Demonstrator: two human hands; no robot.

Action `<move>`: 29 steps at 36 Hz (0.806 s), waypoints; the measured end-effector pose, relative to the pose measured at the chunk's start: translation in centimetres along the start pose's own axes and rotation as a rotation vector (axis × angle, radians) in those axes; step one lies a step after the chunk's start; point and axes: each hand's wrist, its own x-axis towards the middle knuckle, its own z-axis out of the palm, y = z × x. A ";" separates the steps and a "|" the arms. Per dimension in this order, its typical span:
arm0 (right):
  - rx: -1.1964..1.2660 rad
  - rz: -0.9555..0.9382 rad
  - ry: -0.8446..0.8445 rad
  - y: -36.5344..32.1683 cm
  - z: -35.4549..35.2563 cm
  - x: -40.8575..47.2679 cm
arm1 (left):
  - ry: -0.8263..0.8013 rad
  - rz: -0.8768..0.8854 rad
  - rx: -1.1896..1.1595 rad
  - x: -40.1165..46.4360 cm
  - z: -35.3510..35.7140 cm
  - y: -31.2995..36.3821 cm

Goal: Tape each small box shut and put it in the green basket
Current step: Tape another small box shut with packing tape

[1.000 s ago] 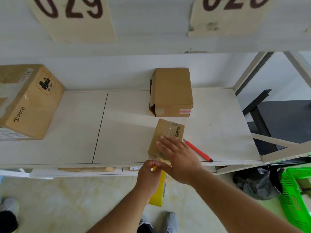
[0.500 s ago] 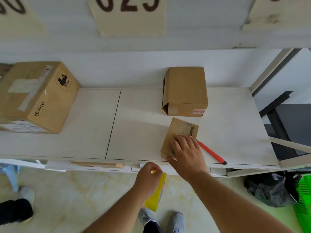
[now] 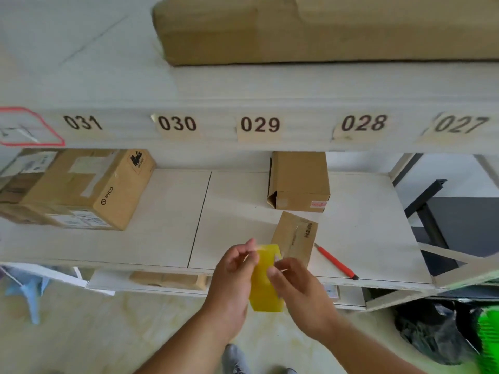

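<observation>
Hands at shelf edge: left hand (image 3: 232, 268) grips yellow tape roll (image 3: 266, 279); right hand (image 3: 294, 279) fingers pinch at roll. Small box (image 3: 295, 236) flat on shelf (image 3: 162, 238), just behind roll, beside red pen (image 3: 336, 261).

I hold a yellow roll of tape (image 3: 266, 279) in front of me, my left hand (image 3: 232, 276) gripping its left side and my right hand (image 3: 299, 287) pinching at its upper edge. Just beyond, a small box (image 3: 295, 237) lies flat on the shelf (image 3: 162, 233) near the front edge, a red pen (image 3: 336, 261) beside it on the right. A green basket (image 3: 488, 336) shows at the lower right.
</observation>
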 end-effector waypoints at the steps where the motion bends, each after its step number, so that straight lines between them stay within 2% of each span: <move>1: 0.017 -0.018 -0.053 -0.5 -0.1 -0.6 | -0.030 0.022 -0.019 -0.7 0.4 0.6; 4: -0.013 -0.095 -0.048 -1.6 -0.9 -1.5 | -0.083 0.111 0.013 -2.3 1.3 2.5; 11: -0.068 -0.241 -0.005 -5.1 -3.0 -4.6 | -0.126 0.444 0.392 -5.7 0.3 7.5; 15: -0.151 -0.270 -0.005 -6.5 -3.6 -5.9 | -0.160 0.539 0.432 -6.9 -0.4 9.7; 19: -0.176 -0.309 0.070 -7.9 -3.1 -8.1 | -0.241 0.656 0.542 -8.1 -1.2 11.6; 24: -0.190 -0.308 0.161 -9.2 -1.7 -9.8 | -0.353 0.637 0.582 -8.9 -2.1 13.4; 29: -0.282 -0.314 0.209 -10.3 -0.2 -11.0 | -0.316 0.675 0.618 -9.3 -3.5 13.9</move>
